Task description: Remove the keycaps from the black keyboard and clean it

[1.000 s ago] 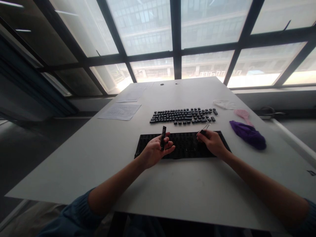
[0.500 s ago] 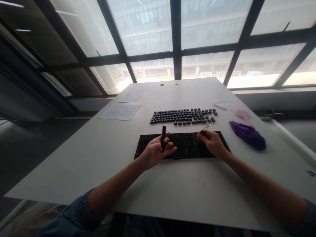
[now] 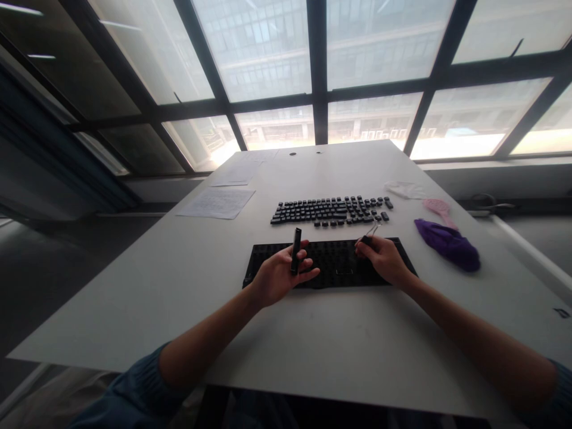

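My left grip (image 3: 279,277) clasps one long black key (image 3: 295,249) upright. My right grip (image 3: 384,259) pinches one wire tool (image 3: 372,230), partly hidden, above one keyboard (image 3: 330,265) on the counter (image 3: 313,345). The loose keys (image 3: 330,210) beyond are too small to count.

Office, white desk (image 3: 179,286), big windows (image 3: 259,47)

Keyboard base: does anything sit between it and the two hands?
Nothing visible does. The left hand, holding a long black key, is right over the base; the right hand, gripping a wire puller, is over its right part.
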`<state>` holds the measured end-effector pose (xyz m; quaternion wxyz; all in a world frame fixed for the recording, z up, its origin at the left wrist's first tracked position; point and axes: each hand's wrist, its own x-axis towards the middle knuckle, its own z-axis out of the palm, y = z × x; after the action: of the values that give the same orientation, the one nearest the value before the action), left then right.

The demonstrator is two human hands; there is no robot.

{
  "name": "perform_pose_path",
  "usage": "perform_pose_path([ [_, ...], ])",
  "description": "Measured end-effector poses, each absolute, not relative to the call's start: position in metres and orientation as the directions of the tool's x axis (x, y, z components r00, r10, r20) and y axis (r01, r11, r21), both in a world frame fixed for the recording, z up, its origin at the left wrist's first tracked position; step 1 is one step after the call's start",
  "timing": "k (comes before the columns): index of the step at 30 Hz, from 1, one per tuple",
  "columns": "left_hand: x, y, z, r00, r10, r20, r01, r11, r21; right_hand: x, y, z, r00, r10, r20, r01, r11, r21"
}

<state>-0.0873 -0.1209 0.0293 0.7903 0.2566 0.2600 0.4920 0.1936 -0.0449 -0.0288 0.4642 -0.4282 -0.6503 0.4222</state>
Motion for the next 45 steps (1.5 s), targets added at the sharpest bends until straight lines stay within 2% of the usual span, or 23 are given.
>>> perform_pose_path([
  [3,-0.087,-0.119,0.032,0.38,0.897,-0.224,-0.646,0.431,0.63,0.194,-0.045,-0.029,-0.205,0.948,0.243,0.176,0.28,-0.944],
  [6,-0.086,-0.118,0.031,0.35,0.905,-0.243,-0.632,0.419,0.651,0.194,-0.045,-0.028,-0.207,0.947,0.244,0.185,0.283,-0.941],
  [13,-0.083,-0.119,0.027,0.318,0.932,-0.177,-0.615,0.344,0.709,0.194,-0.045,-0.026,-0.212,0.946,0.247,0.19,0.287,-0.939],
  [22,-0.082,-0.12,0.03,0.266,0.954,-0.136,-0.635,0.28,0.72,0.194,-0.043,-0.029,-0.216,0.946,0.24,0.187,0.281,-0.941],
  [30,-0.083,-0.119,0.033,0.302,0.944,-0.133,-0.648,0.306,0.698,0.195,-0.043,-0.03,-0.216,0.943,0.254,0.193,0.296,-0.935],
  [35,-0.081,-0.118,0.03,0.303,0.94,-0.157,-0.611,0.318,0.725,0.194,-0.044,-0.029,-0.214,0.942,0.258,0.193,0.299,-0.934],
  [38,-0.088,-0.112,0.027,0.214,0.965,-0.151,-0.491,0.24,0.837,0.194,-0.044,-0.029,-0.218,0.942,0.257,0.183,0.298,-0.937],
  [41,-0.102,-0.104,0.028,0.129,0.988,-0.084,-0.186,0.108,0.977,0.194,-0.044,-0.028,-0.217,0.943,0.251,0.183,0.292,-0.939],
  [43,-0.113,-0.101,0.032,0.134,0.989,-0.068,0.041,0.063,0.997,0.194,-0.044,-0.028,-0.215,0.944,0.25,0.185,0.291,-0.939],
  [45,-0.12,-0.1,0.034,0.165,0.982,-0.094,0.173,0.065,0.983,0.194,-0.044,-0.028,-0.215,0.944,0.252,0.183,0.292,-0.939],
])
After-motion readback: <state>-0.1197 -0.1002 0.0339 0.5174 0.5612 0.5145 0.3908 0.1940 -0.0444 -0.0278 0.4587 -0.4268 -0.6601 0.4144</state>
